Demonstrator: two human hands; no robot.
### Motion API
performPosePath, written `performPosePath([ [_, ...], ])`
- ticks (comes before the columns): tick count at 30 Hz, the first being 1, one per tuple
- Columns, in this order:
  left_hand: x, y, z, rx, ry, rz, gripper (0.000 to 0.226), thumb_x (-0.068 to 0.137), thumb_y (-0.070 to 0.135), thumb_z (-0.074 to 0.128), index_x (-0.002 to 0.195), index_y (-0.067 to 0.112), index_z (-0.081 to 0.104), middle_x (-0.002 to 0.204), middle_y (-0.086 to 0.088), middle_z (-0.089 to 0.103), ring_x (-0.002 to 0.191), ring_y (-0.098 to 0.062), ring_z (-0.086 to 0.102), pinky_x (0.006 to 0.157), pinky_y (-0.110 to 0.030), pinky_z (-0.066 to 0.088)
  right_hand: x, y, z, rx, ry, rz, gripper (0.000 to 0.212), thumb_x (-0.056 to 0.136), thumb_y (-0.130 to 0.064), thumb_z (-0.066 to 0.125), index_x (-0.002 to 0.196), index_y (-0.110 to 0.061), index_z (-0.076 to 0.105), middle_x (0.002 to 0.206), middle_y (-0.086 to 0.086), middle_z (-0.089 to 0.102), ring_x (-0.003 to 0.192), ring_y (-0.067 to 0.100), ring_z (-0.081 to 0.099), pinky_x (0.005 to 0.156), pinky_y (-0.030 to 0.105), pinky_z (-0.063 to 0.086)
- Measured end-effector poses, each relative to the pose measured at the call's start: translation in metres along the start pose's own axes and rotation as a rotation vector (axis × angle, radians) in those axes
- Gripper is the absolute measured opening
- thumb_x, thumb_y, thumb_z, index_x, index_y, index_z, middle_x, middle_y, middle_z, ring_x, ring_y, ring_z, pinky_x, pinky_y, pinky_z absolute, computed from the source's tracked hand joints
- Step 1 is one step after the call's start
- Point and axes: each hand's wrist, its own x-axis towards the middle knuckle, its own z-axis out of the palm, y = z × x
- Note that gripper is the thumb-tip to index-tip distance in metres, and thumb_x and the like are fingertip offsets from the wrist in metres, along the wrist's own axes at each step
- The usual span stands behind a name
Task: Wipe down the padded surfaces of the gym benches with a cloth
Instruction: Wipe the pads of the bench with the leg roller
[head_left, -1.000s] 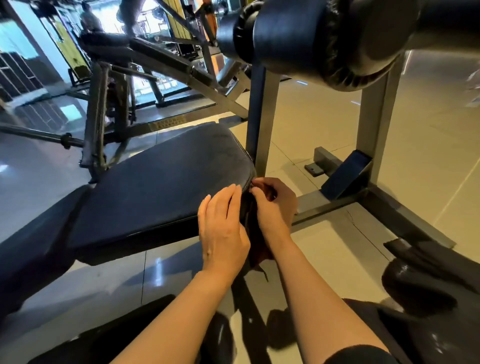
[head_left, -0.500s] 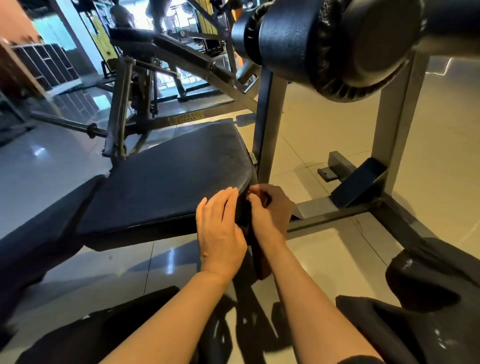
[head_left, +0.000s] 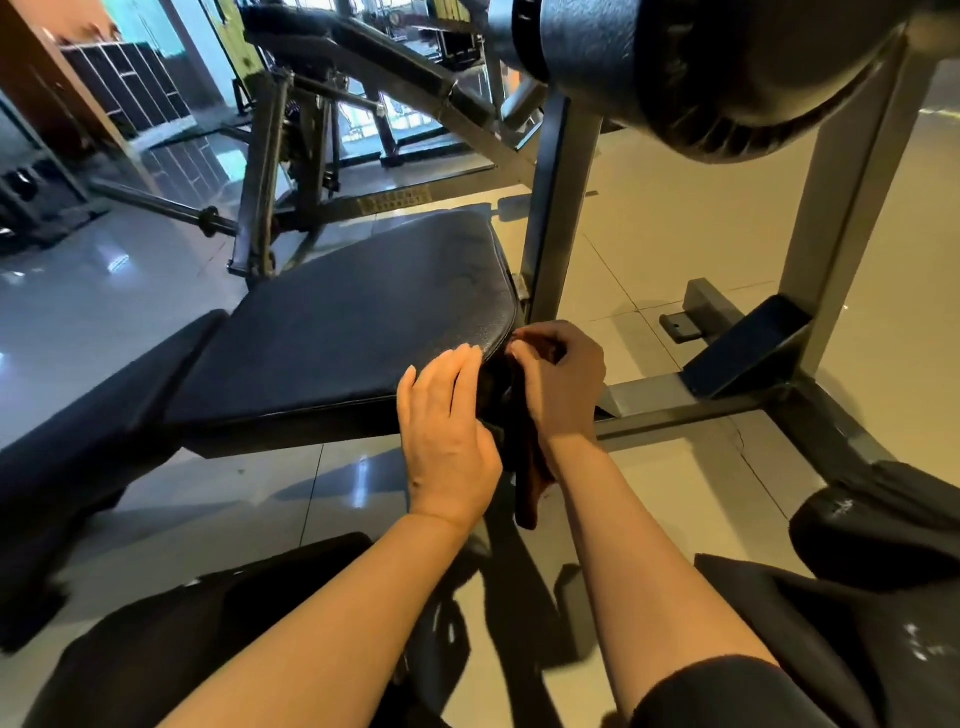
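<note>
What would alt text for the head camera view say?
Two hands work a dark cloth at the near corner of a black bench pad: the right hand grips it, the left hand lies flat beside it. Grey frame posts stand behind.

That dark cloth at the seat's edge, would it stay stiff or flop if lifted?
Probably floppy: the cloth bunches between both hands and its tail hangs limp below the right hand. Likely light, since curled fingers alone hold it. The left hand lies flat against it by the seat pad.
</note>
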Motion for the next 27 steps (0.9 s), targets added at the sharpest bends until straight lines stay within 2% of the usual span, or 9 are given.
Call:
performPosePath([
  [4,0.000,0.000,0.000,-0.004,0.017,0.003,0.070,0.070,-0.012,0.061,0.136,0.009,0.047,0.132,-0.008,0.053,0.129,-0.019,0.041,0.120,-0.033,0.006,0.003,0.010,-0.011,-0.059,0.089,0.144,0.010,0.081,-0.004,0.070,0.089,-0.010,0.070,0.080,-0.002,0.064,0.077,0.009,0.061,0.079,0.026,0.053],
  [6,0.000,-0.001,0.001,-0.012,0.025,0.007,0.071,0.069,-0.012,0.061,0.135,0.009,0.047,0.131,-0.008,0.053,0.128,-0.019,0.042,0.120,-0.033,0.006,0.003,0.008,-0.012,-0.015,0.133,0.154,0.012,0.081,-0.007,0.072,0.091,-0.012,0.068,0.081,-0.004,0.063,0.083,0.013,0.061,0.082,0.030,0.053],
  [10,-0.001,-0.002,0.005,-0.007,0.029,-0.001,0.069,0.071,-0.010,0.062,0.135,0.009,0.047,0.132,-0.008,0.053,0.129,-0.020,0.041,0.120,-0.039,0.011,-0.005,0.005,-0.005,0.158,0.018,0.172,0.011,0.086,-0.008,0.065,0.094,-0.012,0.071,0.090,0.003,0.070,0.091,0.017,0.065,0.090,0.036,0.054],
  [12,-0.001,-0.002,0.005,-0.007,0.029,0.000,0.068,0.071,-0.009,0.062,0.135,0.009,0.047,0.132,-0.008,0.053,0.129,-0.020,0.042,0.119,-0.041,0.013,-0.014,0.008,-0.006,0.287,0.021,0.206,0.019,0.090,-0.005,0.060,0.099,-0.016,0.073,0.097,0.004,0.072,0.099,0.018,0.066,0.093,0.035,0.053],
  [17,0.000,-0.001,0.005,-0.029,0.045,-0.012,0.065,0.071,-0.005,0.057,0.134,0.009,0.047,0.131,-0.008,0.054,0.128,-0.021,0.043,0.120,-0.037,0.009,-0.016,0.016,-0.006,0.186,0.027,0.092,0.028,0.085,0.001,0.067,0.105,-0.018,0.070,0.101,0.002,0.071,0.099,0.014,0.066,0.091,0.030,0.054],
  [21,0.000,-0.002,0.006,-0.032,0.047,-0.009,0.061,0.073,0.000,0.051,0.134,0.008,0.048,0.131,-0.008,0.055,0.128,-0.021,0.044,0.120,-0.035,0.008,-0.019,0.014,0.005,0.079,0.068,0.004,0.018,0.087,0.000,0.064,0.099,-0.012,0.069,0.093,-0.001,0.069,0.091,0.012,0.065,0.088,0.034,0.055],
  [24,0.000,-0.003,0.007,-0.037,0.058,-0.011,0.060,0.075,0.001,0.050,0.134,0.008,0.049,0.131,-0.008,0.055,0.129,-0.020,0.043,0.120,-0.035,0.008,-0.021,0.012,0.015,0.030,0.101,-0.082,0.015,0.090,-0.007,0.062,0.103,-0.012,0.066,0.099,0.001,0.067,0.092,0.012,0.062,0.082,0.024,0.053],
  [27,0.000,-0.003,0.008,-0.045,0.062,-0.001,0.061,0.074,-0.001,0.052,0.134,0.008,0.049,0.131,-0.008,0.055,0.129,-0.020,0.043,0.120,-0.037,0.009,-0.014,0.016,0.010,-0.050,0.054,-0.192,0.013,0.091,-0.008,0.061,0.104,-0.009,0.065,0.097,0.002,0.066,0.089,0.012,0.061,0.078,0.014,0.048],
])
